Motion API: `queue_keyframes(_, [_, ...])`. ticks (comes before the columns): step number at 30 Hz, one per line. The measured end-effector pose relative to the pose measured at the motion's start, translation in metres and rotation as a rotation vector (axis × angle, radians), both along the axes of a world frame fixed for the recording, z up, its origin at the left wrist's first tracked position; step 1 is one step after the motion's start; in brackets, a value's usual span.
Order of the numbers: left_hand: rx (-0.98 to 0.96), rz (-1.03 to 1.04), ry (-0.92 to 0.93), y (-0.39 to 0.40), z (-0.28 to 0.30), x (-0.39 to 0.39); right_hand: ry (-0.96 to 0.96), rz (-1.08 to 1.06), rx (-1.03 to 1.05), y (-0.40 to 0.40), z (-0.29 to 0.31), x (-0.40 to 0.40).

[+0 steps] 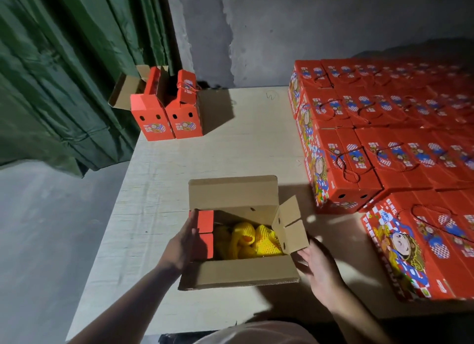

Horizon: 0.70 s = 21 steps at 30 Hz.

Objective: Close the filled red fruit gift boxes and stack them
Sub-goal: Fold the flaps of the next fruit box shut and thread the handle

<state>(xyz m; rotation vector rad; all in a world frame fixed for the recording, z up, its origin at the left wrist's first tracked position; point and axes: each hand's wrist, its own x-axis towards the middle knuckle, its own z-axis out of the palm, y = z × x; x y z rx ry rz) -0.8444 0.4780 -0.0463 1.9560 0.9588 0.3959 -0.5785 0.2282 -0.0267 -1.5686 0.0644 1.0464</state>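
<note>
Both short end flaps go first: your left hand presses one flap with straight fingers; your right hand, relaxed and empty, should fold its flap over the fruit.

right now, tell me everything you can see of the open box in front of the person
The open box is corrugated cardboard, brown inside and red outside, and sits on the pale table. All four flaps are up: the far one upright, the side ones leaning. Inside lies fruit in yellow foam netting. The left hand presses the left flap; the right hand touches the right flap's lower corner.
</note>
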Motion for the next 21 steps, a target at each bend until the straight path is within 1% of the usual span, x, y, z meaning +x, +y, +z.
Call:
queue_keyframes(2, [-0.042, 0.029, -0.004, -0.002, -0.001, 0.000, -0.025, 0.033, -0.002, 0.003, 0.003, -0.002])
queue_keyframes(5, [-0.053, 0.021, -0.038, -0.004, -0.003, 0.000, -0.075, 0.082, 0.037, 0.008, 0.010, -0.006])
queue_keyframes(9, [0.040, 0.015, -0.039, -0.013, -0.005, -0.007, -0.121, 0.175, 0.144, 0.013, 0.017, -0.006])
queue_keyframes(11, [0.061, 0.024, 0.005, -0.016, -0.012, -0.014, -0.136, 0.219, 0.163, 0.015, 0.015, -0.006])
queue_keyframes(16, [0.135, 0.004, 0.109, -0.026, -0.024, -0.024, -0.184, 0.207, 0.123, 0.019, 0.004, -0.006])
queue_keyframes(19, [0.082, 0.047, 0.142, -0.024, -0.018, -0.022, -0.189, 0.233, 0.100, 0.017, 0.001, -0.004])
queue_keyframes(21, [0.078, 0.028, 0.139, -0.025, -0.014, -0.023, -0.200, 0.250, 0.078, 0.012, 0.001, -0.005])
